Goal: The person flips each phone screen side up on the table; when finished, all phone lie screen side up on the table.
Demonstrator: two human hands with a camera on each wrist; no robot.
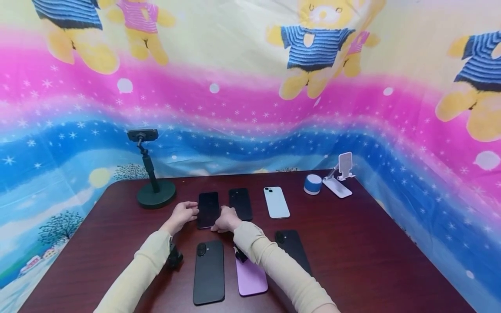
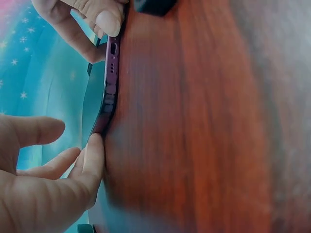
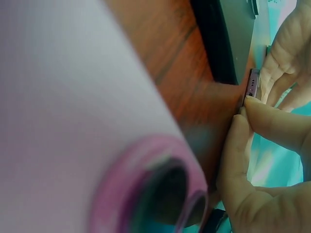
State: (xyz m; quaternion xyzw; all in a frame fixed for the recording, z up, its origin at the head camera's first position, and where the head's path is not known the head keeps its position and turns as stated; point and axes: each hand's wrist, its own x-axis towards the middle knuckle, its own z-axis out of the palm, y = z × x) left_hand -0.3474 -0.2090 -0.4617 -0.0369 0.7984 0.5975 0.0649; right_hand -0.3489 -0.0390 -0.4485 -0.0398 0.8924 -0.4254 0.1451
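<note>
A smartphone (image 1: 208, 210) with a dark face and purple edge (image 2: 112, 73) lies on the table between both hands. My left hand (image 1: 183, 216) is at its left side; in the left wrist view a fingertip (image 2: 95, 141) touches the edge while the thumb stands apart. My right hand (image 1: 226, 219) pinches the near right corner between thumb and index finger (image 3: 235, 145). Just right of it lies a black smartphone (image 1: 240, 204). Nearer the front are a black smartphone (image 1: 209, 271) and a purple smartphone (image 1: 252, 278), the latter partly hidden by my right sleeve.
A light-coloured smartphone (image 1: 276, 202) lies at the back, and another black one (image 1: 295, 250) sits partly behind the right sleeve. A dark green stand (image 1: 156, 193) is at back left. A blue-and-white cylinder (image 1: 312, 184) and a white phone stand (image 1: 338, 187) occupy the back right.
</note>
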